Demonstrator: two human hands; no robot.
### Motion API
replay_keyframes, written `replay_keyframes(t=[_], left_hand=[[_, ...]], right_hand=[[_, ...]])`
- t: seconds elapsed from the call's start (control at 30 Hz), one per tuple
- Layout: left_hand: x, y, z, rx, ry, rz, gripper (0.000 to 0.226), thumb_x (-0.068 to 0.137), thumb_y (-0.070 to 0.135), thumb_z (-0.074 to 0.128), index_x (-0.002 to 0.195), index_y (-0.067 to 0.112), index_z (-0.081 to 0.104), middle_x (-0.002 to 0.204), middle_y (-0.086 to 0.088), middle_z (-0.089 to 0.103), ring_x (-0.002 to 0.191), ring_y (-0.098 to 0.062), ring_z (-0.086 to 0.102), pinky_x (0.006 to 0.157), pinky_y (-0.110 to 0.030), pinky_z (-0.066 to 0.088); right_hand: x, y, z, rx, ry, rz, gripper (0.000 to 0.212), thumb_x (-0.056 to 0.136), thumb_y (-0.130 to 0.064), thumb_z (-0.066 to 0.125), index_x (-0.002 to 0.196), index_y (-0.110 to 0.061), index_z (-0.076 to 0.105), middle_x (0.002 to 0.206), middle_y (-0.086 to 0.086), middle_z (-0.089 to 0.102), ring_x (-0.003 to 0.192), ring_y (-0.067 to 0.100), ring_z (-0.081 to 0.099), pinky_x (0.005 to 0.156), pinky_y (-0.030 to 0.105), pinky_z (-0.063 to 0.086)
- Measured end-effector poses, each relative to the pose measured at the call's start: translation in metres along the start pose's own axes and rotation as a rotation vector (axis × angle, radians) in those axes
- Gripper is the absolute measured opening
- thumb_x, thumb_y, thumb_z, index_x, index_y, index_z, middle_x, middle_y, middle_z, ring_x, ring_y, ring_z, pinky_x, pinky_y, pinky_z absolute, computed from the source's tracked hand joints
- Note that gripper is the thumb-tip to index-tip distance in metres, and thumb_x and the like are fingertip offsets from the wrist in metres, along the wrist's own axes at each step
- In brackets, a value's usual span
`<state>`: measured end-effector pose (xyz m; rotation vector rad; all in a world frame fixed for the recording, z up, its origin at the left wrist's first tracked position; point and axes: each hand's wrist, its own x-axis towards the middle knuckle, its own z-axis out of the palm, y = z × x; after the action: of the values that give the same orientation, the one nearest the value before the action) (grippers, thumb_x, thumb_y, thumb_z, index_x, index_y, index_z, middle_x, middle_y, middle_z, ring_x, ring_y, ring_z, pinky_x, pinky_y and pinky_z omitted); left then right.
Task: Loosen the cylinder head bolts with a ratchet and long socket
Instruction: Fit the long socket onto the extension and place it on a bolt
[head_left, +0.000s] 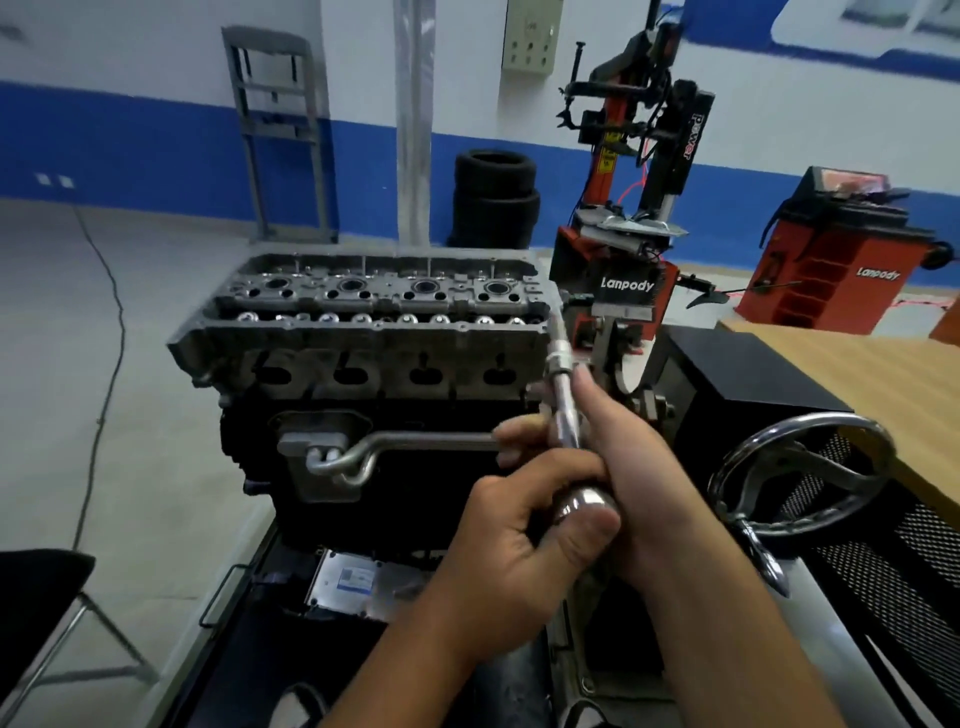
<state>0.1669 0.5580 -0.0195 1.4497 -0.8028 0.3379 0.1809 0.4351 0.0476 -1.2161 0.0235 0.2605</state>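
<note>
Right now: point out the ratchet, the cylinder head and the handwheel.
ratchet (565, 415), head view, on its chrome shaft.
cylinder head (363, 332), head view, on its near top edge.
handwheel (852, 431), head view, on its chrome rim.

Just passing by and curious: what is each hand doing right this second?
Left hand: closed around the ratchet at its rounded near end.
Right hand: closed on the ratchet's shaft, further up toward the socket.

Both forearms reach forward, bare — the left hand (519, 551) curls closed low, the right hand (608, 447) wraps closed just above it, touching.
</note>
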Motion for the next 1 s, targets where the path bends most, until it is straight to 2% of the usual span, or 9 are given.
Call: replay_keyframes(t=[0.1, 0.17, 0.3, 0.43, 0.57, 0.67, 0.77, 0.83, 1.0], left_hand=[[0.03, 0.042, 0.015, -0.054, 0.215, 0.057, 0.018, 0.1, 0.041, 0.057, 0.092, 0.029, 0.068, 0.073, 0.011, 0.062, 0.064, -0.005, 0.057, 0.061, -0.025, 0.048], [0.059, 0.072, 0.014, -0.23, 0.375, -0.016, 0.028, 0.102, 0.046, 0.054, 0.081, 0.03, 0.063, 0.056, 0.001, 0.052, 0.043, -0.013, 0.048, 0.043, -0.025, 0.04], [0.12, 0.105, -0.004, -0.475, 0.482, -0.283, 0.038, 0.106, 0.058, 0.048, 0.079, 0.032, 0.053, 0.051, -0.003, 0.046, 0.036, -0.017, 0.04, 0.04, -0.023, 0.035], [0.165, 0.113, -0.02, -0.37, 0.383, -0.435, 0.041, 0.107, 0.058, 0.043, 0.1, 0.019, 0.052, 0.061, -0.006, 0.064, 0.049, -0.022, 0.063, 0.051, -0.034, 0.056], [0.2, 0.107, -0.078, 0.273, 0.185, -0.303, 0.051, 0.105, 0.063, 0.042, 0.094, 0.02, 0.067, 0.07, 0.005, 0.074, 0.064, -0.008, 0.071, 0.062, -0.028, 0.058], [0.214, 0.087, -0.11, 0.451, -0.095, -0.325, 0.045, 0.09, 0.076, 0.045, 0.103, 0.04, 0.07, 0.093, 0.023, 0.076, 0.088, 0.008, 0.068, 0.081, -0.029, 0.05], [0.221, 0.053, -0.101, 0.574, -0.277, -0.395, 0.014, 0.104, 0.05, 0.056, 0.108, 0.039, 0.064, 0.112, 0.008, 0.075, 0.113, -0.016, 0.07, 0.093, -0.042, 0.056], [0.234, 0.037, -0.092, 0.582, -0.252, -0.368, 0.009, 0.108, 0.028, 0.055, 0.102, 0.03, 0.061, 0.103, 0.003, 0.075, 0.106, -0.02, 0.072, 0.091, -0.05, 0.06], [0.256, 0.03, -0.089, 0.468, -0.181, -0.248, 0.025, 0.106, 0.019, 0.057, 0.091, 0.039, 0.062, 0.092, 0.011, 0.073, 0.095, -0.007, 0.075, 0.073, -0.029, 0.064]], right_hand=[[-0.023, -0.006, 0.014, -0.109, -0.072, -0.043, 0.057, 0.086, -0.075, 0.047, 0.092, -0.027, 0.077, 0.093, 0.006, 0.072, 0.101, 0.04, 0.068, 0.087, 0.035, 0.053], [-0.039, -0.013, 0.019, -0.264, -0.102, -0.175, 0.039, 0.098, -0.064, 0.038, 0.096, -0.044, 0.071, 0.089, -0.016, 0.072, 0.118, 0.05, 0.058, 0.087, 0.022, 0.048], [-0.08, -0.041, 0.017, -0.606, -0.22, -0.145, 0.031, 0.096, -0.024, 0.072, 0.125, -0.026, 0.063, 0.09, -0.003, 0.075, 0.084, 0.019, 0.073, 0.074, 0.032, 0.061], [-0.076, -0.092, 0.035, -0.76, -0.024, -0.119, 0.007, 0.097, -0.001, 0.055, 0.102, -0.007, 0.057, 0.066, 0.01, 0.055, 0.048, 0.021, 0.053, 0.046, 0.033, 0.05], [-0.054, -0.168, 0.03, -1.099, 0.186, -0.23, 0.023, 0.099, -0.026, 0.067, 0.089, -0.006, 0.063, 0.057, 0.003, 0.054, 0.036, 0.015, 0.046, 0.038, 0.024, 0.039], [-0.034, -0.206, 0.02, -1.228, 0.179, -0.201, 0.032, 0.099, -0.036, 0.069, 0.087, -0.007, 0.065, 0.048, -0.001, 0.054, 0.034, 0.016, 0.045, 0.038, 0.024, 0.038], [-0.026, -0.227, 0.015, -1.247, 0.14, -0.179, 0.028, 0.099, -0.032, 0.068, 0.086, -0.008, 0.066, 0.049, 0.0, 0.054, 0.036, 0.016, 0.045, 0.039, 0.025, 0.039], [-0.017, -0.247, 0.011, -1.296, 0.149, -0.18, 0.027, 0.099, -0.033, 0.069, 0.088, -0.008, 0.069, 0.05, 0.001, 0.056, 0.037, 0.016, 0.046, 0.038, 0.025, 0.039], [0.001, -0.295, 0.001, -1.497, 0.163, -0.321, 0.026, 0.092, -0.035, 0.074, 0.078, -0.013, 0.075, 0.062, 0.005, 0.072, 0.041, 0.014, 0.058, 0.041, 0.027, 0.049]])
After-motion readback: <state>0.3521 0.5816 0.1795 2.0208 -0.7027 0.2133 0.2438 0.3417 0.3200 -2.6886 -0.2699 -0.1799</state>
